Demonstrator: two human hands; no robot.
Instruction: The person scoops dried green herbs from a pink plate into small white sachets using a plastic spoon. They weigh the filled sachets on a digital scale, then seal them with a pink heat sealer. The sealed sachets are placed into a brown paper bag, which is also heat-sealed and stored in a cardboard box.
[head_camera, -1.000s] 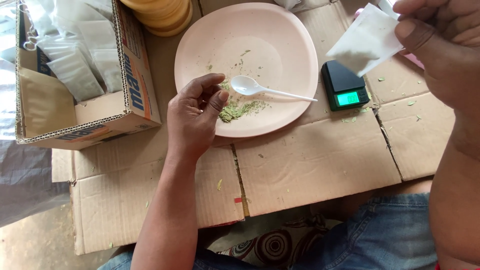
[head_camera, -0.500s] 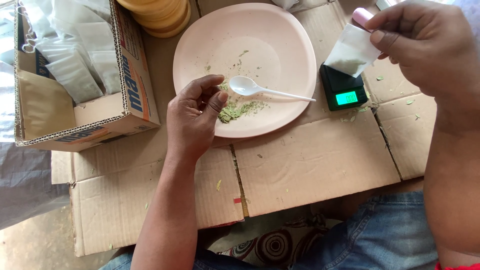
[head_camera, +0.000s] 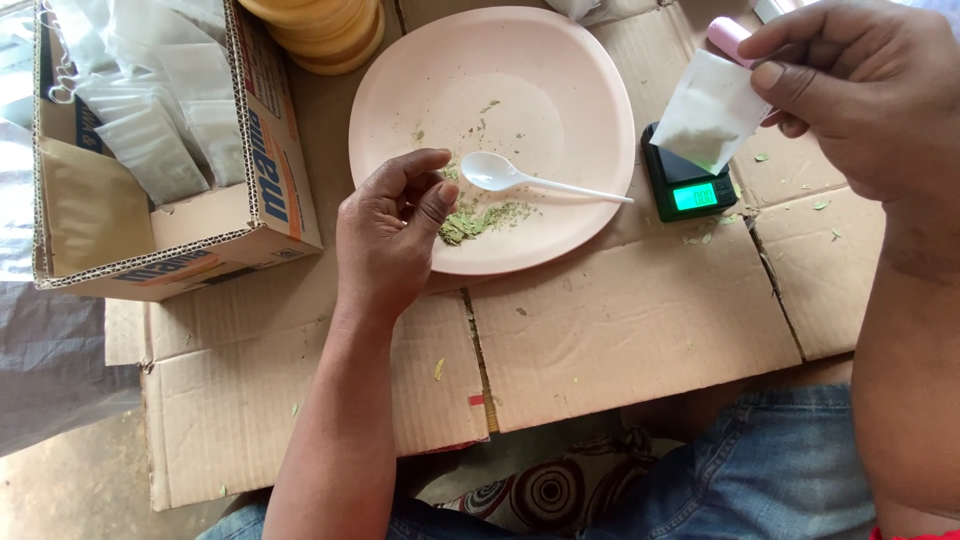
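A pale pink plate lies on flattened cardboard. On it rest a white plastic spoon and a small heap of green dried leaf crumbs. My left hand rests on the plate's near left rim, its thumb and fingers pinched together at the edge of the crumbs. My right hand holds a small white sachet by its top, just above a small black pocket scale with a lit green display.
An open cardboard box with several clear little bags stands at the left. A stack of tan discs sits behind the plate. A pink object lies behind the scale. My jeans-clad legs are below.
My right hand has lowered the white sachet toward the scale and now holds it just over it. My left hand has stayed at the plate's rim.
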